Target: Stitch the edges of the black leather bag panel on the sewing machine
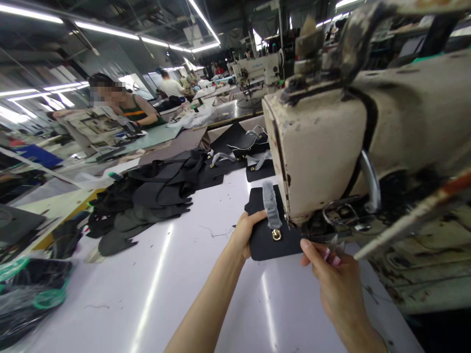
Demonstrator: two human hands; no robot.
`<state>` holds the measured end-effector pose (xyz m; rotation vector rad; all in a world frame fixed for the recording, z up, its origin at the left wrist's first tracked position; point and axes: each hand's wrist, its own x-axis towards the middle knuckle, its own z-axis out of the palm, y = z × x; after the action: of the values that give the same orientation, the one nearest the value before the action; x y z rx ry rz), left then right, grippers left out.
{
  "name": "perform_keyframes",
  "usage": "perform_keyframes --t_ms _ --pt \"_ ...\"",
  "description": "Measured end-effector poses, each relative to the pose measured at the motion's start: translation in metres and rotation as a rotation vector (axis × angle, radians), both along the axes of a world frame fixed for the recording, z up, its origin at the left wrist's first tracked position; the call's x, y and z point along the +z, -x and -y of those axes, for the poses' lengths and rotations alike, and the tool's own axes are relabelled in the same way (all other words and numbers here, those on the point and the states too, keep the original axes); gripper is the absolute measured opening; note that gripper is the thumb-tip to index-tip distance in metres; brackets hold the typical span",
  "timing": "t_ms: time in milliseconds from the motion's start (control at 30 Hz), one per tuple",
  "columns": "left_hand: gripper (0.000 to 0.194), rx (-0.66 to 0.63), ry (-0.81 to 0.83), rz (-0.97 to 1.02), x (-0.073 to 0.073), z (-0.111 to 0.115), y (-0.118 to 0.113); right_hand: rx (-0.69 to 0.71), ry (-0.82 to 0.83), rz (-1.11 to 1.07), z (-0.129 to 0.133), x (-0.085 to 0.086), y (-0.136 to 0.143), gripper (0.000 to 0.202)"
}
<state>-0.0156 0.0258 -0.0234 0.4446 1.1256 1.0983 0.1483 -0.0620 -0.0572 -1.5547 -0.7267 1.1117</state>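
A flat black leather-like panel (263, 247) lies at the sewing machine's head, with a plastic-wrapped strap (270, 203) and a gold buckle (276, 235) on it. My left hand (245, 233) grips the panel's left edge, thumb on top beside the strap, fingers mostly hidden beneath. At the panel's right corner my right hand (333, 274) has its thumb and forefinger close to the edge; whether they pinch it I cannot tell. Tucked in that hand are small pink-handled snips (334, 256), blades pointing up. The sewing machine (316, 142) hides the panel's far right side.
Piles of dark cut pieces (158, 191) spread over the left of the white table (184, 284). Other panels with wrapped straps (224, 158) lie behind. A plastic-wrapped bundle (33, 294) sits at lower left. A slanted rod (412, 218) crosses at right. A co-worker (136, 110) sits across.
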Motion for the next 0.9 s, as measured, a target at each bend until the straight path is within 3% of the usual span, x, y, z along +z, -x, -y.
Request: perform_keyframes --t_ms 133,367,500,633,900 --pt "0.032 -0.067 0.000 0.002 0.000 0.011 -0.001 -0.036 -0.026 -0.057 -0.004 0.003 0.005 0.049" --pt "0.029 -0.016 -0.081 -0.060 0.008 0.010 -0.009 -0.087 -0.040 -0.129 -0.007 0.009 0.009 0.045" --pt "0.028 0.015 -0.073 -0.096 0.012 0.011 -0.013 -0.043 -0.045 -0.057 -0.003 0.011 0.008 0.047" --pt "0.022 0.016 -0.081 -0.147 0.010 0.013 -0.014 0.009 -0.042 -0.124 -0.001 0.012 0.013 0.050" --pt "0.038 0.018 -0.103 -0.115 0.016 0.009 -0.013 -0.204 0.014 -0.314 -0.005 0.008 0.032 0.050"
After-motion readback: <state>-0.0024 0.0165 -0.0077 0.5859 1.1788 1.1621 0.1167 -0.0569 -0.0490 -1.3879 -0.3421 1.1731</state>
